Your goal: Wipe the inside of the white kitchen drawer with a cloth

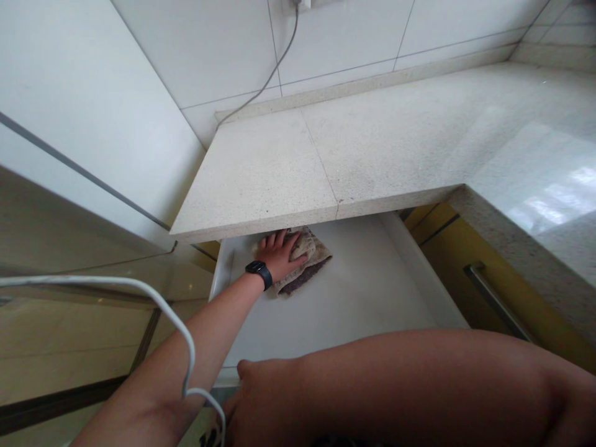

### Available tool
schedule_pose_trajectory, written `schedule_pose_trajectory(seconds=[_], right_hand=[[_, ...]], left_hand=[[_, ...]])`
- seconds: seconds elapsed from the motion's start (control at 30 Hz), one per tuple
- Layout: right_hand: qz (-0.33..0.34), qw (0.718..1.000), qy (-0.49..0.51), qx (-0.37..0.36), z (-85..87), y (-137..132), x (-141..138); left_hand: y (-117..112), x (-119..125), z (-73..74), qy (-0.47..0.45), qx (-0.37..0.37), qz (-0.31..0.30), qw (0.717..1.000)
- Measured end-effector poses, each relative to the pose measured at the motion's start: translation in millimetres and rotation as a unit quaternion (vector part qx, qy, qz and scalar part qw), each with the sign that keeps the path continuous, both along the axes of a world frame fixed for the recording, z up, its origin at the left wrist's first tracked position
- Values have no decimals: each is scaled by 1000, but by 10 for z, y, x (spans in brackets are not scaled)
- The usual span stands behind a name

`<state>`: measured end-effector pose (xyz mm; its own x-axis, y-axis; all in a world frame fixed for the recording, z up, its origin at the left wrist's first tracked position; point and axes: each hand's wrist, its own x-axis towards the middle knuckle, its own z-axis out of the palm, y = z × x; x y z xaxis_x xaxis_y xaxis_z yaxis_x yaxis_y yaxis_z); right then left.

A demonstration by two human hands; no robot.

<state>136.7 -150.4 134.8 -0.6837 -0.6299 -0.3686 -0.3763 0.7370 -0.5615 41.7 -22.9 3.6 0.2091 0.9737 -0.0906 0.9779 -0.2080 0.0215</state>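
Note:
My left hand (pixel 279 256), with a black watch (pixel 259 274) on its wrist, lies with spread fingers on a rumpled beige and dark-grey cloth (pixel 316 253). The cloth rests on the floor of a pulled-out white drawer (pixel 363 298), toward its back left, just in front of the countertop's edge. My right forearm crosses low over the front of the drawer. At the drawer's front left end is my right hand (pixel 249 397), its thumb near the rim; most of its fingers are hidden, so its grip cannot be made out.
A pale speckled countertop (pixel 279 167) overhangs the drawer's back and turns toward me on the right. Below it there is a yellowish cabinet front with a metal handle (pixel 498 301). A white cable (pixel 153 292) loops over my left forearm. A tall white panel (pixel 93 93) stands at left.

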Motion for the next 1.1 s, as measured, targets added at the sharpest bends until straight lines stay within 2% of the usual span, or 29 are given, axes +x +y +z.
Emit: schedule_pose_trajectory(seconds=[0.4,0.77,1.1], right_hand=[[-3,1000,24,-18,-132,-25,-29],[-6,1000,-8,2,34,3,11],[0,1000,2,-11,-69,-23,-5]], left_hand=[[-1,-8,-12,-5,5,-4,1000],[4,-8,-4,5,2,-7,1000],[2,-14,-21,4,6,-7,1000]])
